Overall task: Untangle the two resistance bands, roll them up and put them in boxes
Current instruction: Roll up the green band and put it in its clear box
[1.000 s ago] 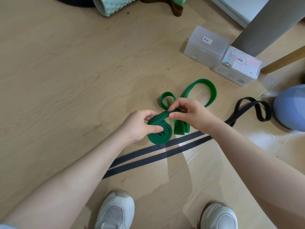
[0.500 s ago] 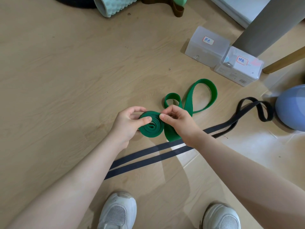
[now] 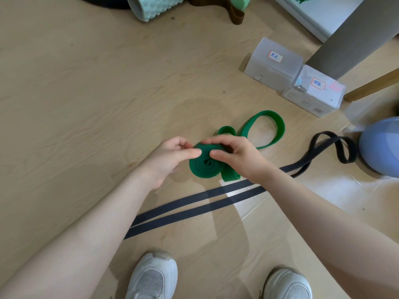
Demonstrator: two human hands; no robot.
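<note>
Where the lower edge of the view is reached, two white shoes [image 3: 153,277] are seen on the wooden floor [image 3: 75,93]. Just beyond them, the black band [image 3: 194,201] is laid flat as two parallel strips, and its far end is looped near a blue ball [image 3: 382,147] at the right.

Above the strips, the green band [image 3: 205,165] is held as a partly wound coil between both hands. The left hand [image 3: 170,158] is curled round the coil's left side, its thumb pressed on the coil's face and its fingers bent over the top edge. The right hand [image 3: 239,156] is curled round the right side, thumb likewise on the face, fingers hooked over the rim. The unrolled remainder is trailed away as a loose loop on the floor.

Farther off, two lidded translucent boxes [image 3: 274,63] with handwritten labels are stood touching. At the far edge, a mint foam roller [image 3: 151,7] and a brown strap [image 3: 226,9] are noted.
</note>
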